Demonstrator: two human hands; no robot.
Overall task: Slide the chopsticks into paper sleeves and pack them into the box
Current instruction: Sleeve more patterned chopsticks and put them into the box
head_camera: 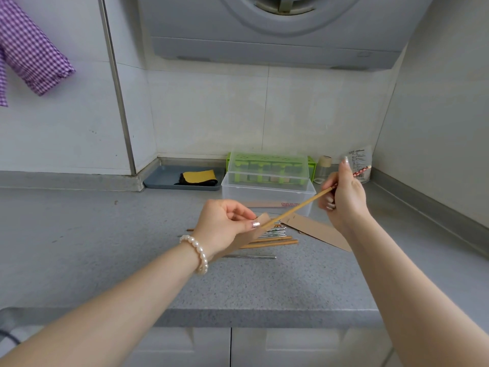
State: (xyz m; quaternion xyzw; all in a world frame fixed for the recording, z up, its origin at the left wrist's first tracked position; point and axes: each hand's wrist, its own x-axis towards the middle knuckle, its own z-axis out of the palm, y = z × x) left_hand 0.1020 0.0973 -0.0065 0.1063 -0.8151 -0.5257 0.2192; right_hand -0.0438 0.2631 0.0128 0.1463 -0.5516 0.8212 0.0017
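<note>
Far left, a purple checked cloth point(31, 51) hangs against the wall. Below, at the back of the grey desk point(111, 234), sits a blue-grey tray point(161, 178) with a yellow-and-black cloth point(199, 178) in it.

Left hand point(222, 229), pearl bracelet point(197, 252) on the wrist, is raised over the desk; its grip pinches the open end of a brown paper sleeve point(246, 238) between thumb and fingers, and the sleeve slants down behind the palm. A wooden chopstick point(296, 207) enters the sleeve mouth at the thumb and runs up and right.

Under the left hand, a loose pile of chopsticks point(270, 241) lies on the desk, wooden and metal ones mixed; one metal stick lies apart, nearer the camera.

Centre back, the clear plastic box point(267, 193) stands on the desk with its clear lid point(267, 165) propped up; a green rack point(312, 168) shows behind it. One filled sleeve point(264, 204) seems to lie inside the box.

A flat stack of spare brown sleeves point(317, 231) lies on the desk just right of the pile.

Right hand point(344, 192) is held up right of the box; its grip pinches the chopstick's patterned upper end, fingers curled round it. Behind it are a small jar point(324, 169) and a printed packet point(361, 161).
</note>
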